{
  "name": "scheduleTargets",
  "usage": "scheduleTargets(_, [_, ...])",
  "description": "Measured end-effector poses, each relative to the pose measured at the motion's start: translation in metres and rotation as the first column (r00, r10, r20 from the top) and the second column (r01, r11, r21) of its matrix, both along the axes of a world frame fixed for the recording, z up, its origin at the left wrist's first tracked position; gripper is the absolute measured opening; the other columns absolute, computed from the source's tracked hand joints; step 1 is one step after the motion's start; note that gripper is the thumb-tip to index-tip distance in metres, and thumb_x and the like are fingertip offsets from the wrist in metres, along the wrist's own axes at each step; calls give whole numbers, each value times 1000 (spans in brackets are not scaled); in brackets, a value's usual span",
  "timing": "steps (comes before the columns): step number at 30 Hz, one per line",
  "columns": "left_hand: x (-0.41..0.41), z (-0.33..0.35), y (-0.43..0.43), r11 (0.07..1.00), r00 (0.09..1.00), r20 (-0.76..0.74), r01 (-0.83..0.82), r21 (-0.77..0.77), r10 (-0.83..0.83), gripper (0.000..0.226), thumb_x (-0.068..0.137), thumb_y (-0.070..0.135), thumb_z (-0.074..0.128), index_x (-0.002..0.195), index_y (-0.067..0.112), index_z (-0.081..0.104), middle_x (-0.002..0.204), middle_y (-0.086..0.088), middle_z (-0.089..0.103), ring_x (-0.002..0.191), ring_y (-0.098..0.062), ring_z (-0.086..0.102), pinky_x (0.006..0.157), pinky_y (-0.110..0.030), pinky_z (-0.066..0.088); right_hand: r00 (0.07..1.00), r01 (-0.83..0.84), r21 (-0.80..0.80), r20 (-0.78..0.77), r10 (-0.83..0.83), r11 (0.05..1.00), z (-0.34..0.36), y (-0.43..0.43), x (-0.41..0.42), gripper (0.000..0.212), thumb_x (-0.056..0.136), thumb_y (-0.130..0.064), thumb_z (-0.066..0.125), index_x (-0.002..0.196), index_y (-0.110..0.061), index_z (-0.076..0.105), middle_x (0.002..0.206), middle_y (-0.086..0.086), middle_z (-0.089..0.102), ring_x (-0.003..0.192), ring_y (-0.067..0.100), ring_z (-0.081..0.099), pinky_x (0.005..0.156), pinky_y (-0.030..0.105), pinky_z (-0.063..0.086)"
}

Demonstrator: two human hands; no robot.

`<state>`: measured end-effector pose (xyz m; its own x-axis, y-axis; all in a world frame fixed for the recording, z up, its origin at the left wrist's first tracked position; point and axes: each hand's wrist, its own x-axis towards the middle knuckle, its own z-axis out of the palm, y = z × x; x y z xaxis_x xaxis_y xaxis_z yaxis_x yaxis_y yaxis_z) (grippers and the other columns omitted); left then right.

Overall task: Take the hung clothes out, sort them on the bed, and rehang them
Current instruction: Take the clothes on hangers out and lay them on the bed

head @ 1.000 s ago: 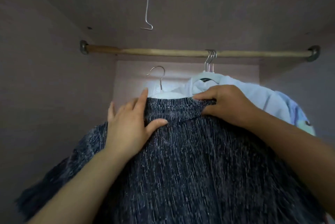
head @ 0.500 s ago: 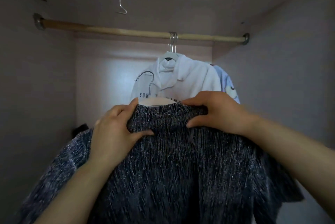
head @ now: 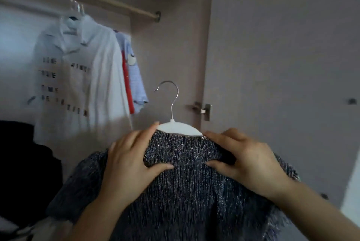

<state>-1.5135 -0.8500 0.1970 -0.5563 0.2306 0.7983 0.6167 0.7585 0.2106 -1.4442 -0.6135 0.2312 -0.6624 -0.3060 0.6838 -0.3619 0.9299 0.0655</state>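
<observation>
L hand point(head: 128, 164) & R hand point(head: 243, 160) each pinch top point(head: 185, 192) at collar, hanger point(head: 179, 128) well below rail point(head: 116, 4). Risk: knit slides off if hanger tilts.

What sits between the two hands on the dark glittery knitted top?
Head view: between the left hand and right hand lies the dark glittery knitted top's ribbed neckline, with a white plastic hanger poking out above.
</observation>
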Motion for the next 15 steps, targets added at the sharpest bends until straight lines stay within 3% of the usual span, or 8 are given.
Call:
scheduleTargets(4, [42, -18, 63, 985, 986, 14, 168, -34, -168, 85, 63, 75, 45, 135, 30, 40, 106, 2, 61, 91, -22, 58, 80, -38, 42, 979, 202, -2, 34, -202, 979, -23, 47, 84, 59, 76, -60, 49, 130, -39, 45, 92, -15, 58, 71, 3, 59, 48, 19, 48])
scheduleTargets(8, [107, -28, 122, 935, 936, -20, 351, -59, -353, 86, 64, 76, 54, 132, 26, 45, 104, 3, 61, 91, -16, 53, 78, -36, 42, 925, 378, -26, 36, -377, 925, -42, 83, 185, 59, 77, -60, 49, 132, -38, 45, 89, -15, 57, 73, 2, 54, 50, 17, 48])
scheduleTargets(12, [193, -41, 181, 830, 829, -59, 551, -88, -556, 82, 62, 66, 54, 130, 21, 48, 103, -1, 62, 95, -13, 46, 84, -36, 40, 829, 560, -46, 48, -558, 827, -59, 108, 309, 60, 77, -57, 50, 133, -37, 44, 87, -14, 57, 68, 4, 56, 46, 18, 47])
scheduleTargets(15, [274, -52, 229, 698, 697, -52, 710, -91, -715, 82, 65, 67, 58, 132, 21, 45, 104, 0, 62, 95, -14, 48, 87, -32, 33, 712, 702, -70, 74, -698, 709, -71, 118, 418, 60, 75, -56, 54, 131, -38, 45, 86, -14, 58, 68, 4, 58, 45, 18, 48])
